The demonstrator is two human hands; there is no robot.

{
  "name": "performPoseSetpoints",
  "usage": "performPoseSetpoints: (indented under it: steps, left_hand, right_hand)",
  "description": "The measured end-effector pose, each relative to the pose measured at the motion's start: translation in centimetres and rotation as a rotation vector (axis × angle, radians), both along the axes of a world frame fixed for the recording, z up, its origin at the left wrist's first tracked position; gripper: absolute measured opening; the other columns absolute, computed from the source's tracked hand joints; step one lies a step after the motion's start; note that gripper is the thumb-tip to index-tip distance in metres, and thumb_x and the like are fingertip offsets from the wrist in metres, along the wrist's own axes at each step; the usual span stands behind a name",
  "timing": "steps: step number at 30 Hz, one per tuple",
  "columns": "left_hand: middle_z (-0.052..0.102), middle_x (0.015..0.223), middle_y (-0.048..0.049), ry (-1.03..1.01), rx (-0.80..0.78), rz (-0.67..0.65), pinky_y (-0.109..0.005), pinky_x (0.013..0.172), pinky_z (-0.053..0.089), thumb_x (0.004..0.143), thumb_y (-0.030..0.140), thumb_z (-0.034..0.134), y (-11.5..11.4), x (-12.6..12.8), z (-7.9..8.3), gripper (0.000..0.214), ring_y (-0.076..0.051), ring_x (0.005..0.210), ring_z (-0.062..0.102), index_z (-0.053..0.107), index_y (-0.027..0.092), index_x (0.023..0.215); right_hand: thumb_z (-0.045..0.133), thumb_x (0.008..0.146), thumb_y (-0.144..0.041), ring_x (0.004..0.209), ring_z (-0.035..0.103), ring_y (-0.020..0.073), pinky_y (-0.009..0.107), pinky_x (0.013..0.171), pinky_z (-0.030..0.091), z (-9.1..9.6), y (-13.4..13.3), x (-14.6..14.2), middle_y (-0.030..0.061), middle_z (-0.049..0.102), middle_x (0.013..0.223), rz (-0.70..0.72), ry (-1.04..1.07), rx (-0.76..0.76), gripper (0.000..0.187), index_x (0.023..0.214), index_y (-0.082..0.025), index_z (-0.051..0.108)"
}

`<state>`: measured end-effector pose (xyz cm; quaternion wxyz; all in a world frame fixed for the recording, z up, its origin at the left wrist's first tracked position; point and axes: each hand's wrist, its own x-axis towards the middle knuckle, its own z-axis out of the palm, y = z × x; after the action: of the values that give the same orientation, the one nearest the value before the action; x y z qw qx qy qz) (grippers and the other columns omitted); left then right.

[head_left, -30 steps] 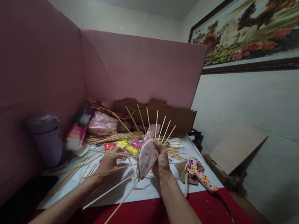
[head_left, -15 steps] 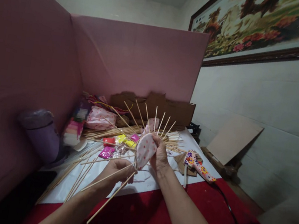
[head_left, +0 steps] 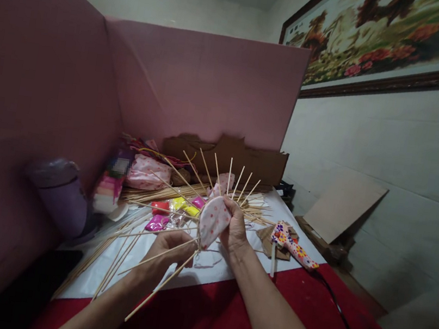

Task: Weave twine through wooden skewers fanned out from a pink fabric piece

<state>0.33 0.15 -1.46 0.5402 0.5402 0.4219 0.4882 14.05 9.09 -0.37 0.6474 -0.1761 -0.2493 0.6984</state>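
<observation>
Right hand (head_left: 235, 232) fingers are clamped round the edge of the polka-dot disc (head_left: 213, 220), held up on edge just above the white sheet (head_left: 223, 272); left hand (head_left: 168, 247) pinches a skewer (head_left: 155, 290) sticking out of its bottom; more skewers fan out on top; flowery glue gun (head_left: 293, 248) lies off to the right, on the sheet's edge by the red cloth (head_left: 221, 319).
</observation>
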Motion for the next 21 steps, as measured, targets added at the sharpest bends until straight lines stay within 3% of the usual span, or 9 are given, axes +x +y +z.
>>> performPoseSetpoints:
  steps: [12,21]
  left_hand:
    - [0.048,0.045,0.0025,-0.178,-0.002,-0.039,-0.019,0.037,0.020,0.064,0.036,0.070,0.18,0.39,-0.78,0.026,-0.004,0.036,0.035,0.059,0.013,0.063]
    - [0.056,0.052,-0.0008,-0.241,0.012,-0.050,-0.020,0.039,0.026,0.067,0.030,0.068,-0.68,0.46,-0.28,0.019,-0.006,0.039,0.041,0.059,0.013,0.063]
  right_hand:
    - [0.065,0.062,-0.021,0.048,0.051,0.0104,0.024,0.053,0.045,-0.04,-0.25,-0.27,-0.0056,0.058,0.053,0.023,0.050,0.004,0.010,0.065,-0.017,0.056]
    - [0.065,0.063,-0.020,0.048,0.051,0.0093,0.021,0.055,0.045,-0.11,-0.67,-0.31,-0.0047,0.059,0.054,0.119,0.065,-0.036,0.009,0.066,-0.017,0.057]
